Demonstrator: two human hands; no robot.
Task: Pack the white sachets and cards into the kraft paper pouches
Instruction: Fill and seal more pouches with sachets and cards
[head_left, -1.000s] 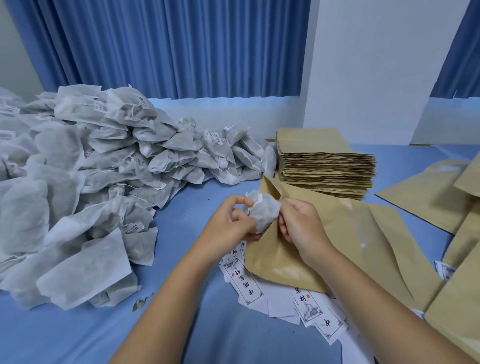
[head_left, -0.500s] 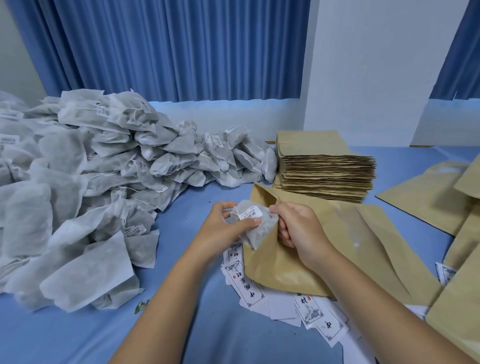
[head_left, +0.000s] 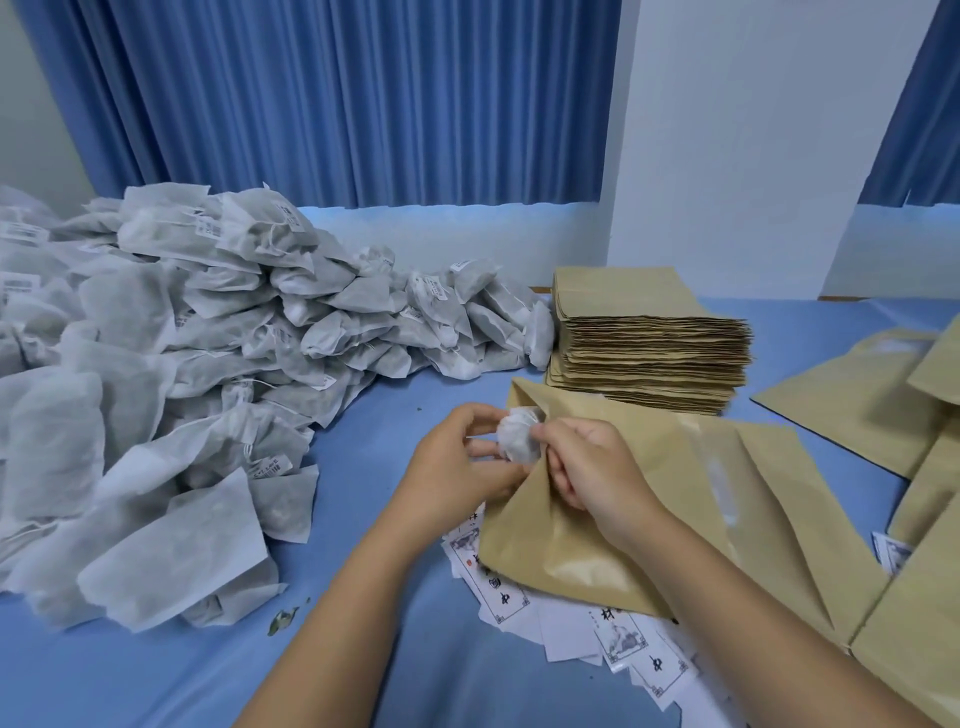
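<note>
My left hand (head_left: 457, 467) pinches a white sachet (head_left: 519, 435) at the mouth of a kraft paper pouch (head_left: 613, 525). The sachet sits partly inside the opening, bunched into a ball. My right hand (head_left: 592, 467) grips the pouch's upper edge and holds the mouth apart. The pouch lies slanted over a spread of white printed cards (head_left: 618, 634) on the blue table. A big heap of white sachets (head_left: 182, 374) covers the left side.
A neat stack of flat kraft pouches (head_left: 644, 338) stands behind my hands. More pouches (head_left: 862, 395) lie at the right edge, some overlapping. Blue curtains and a white wall close off the back. A small leaf scrap (head_left: 280, 621) lies near the heap.
The sachet has gone from beside the pouch mouth to partly inside it, pushed by my left hand. My right hand has kept its grip on the pouch edge.
</note>
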